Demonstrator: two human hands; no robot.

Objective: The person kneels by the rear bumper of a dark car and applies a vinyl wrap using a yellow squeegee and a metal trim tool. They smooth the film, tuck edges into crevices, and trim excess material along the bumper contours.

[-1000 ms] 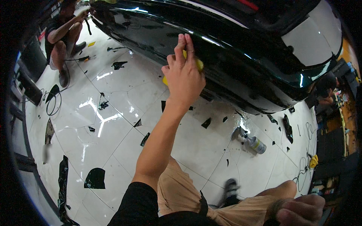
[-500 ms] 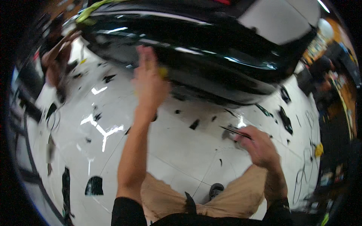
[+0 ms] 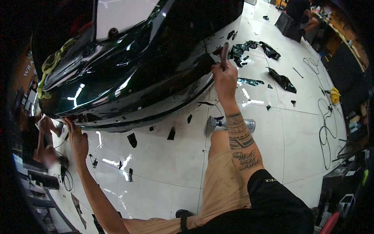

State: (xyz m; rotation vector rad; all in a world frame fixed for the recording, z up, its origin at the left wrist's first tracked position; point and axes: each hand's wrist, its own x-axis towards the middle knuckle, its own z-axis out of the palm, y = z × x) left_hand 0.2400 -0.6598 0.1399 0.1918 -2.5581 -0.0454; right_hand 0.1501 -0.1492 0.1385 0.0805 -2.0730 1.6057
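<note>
A glossy dark green car bumper (image 3: 128, 84) curves across the upper left. At its lower left edge, my left hand (image 3: 78, 141) reaches up with its fingers against the bodywork. A small yellow piece (image 3: 79, 130) shows between its thumb and fingers, mostly hidden. My right hand (image 3: 226, 80) is closed around a slim dark tool (image 3: 224, 53) that points upward, close to the bumper's right end. The tool's tip is too unclear to name. Below the right forearm, a clear spray bottle (image 3: 250, 125) lies on the floor, partly covered by the arm.
Dark film scraps (image 3: 282, 80) litter the white tiled floor (image 3: 304, 128). A yellow-green cloth (image 3: 50, 68) hangs over the car's left edge. Cables (image 3: 323, 128) and a yellow object (image 3: 334, 95) lie right. One person (image 3: 44, 136) crouches left; another (image 3: 300, 11) sits far right.
My view has turned, so the bumper now fills the upper left. My right hand has gone up with the tool to the bumper; my left hand has shifted to the bumper's lower left edge.
</note>
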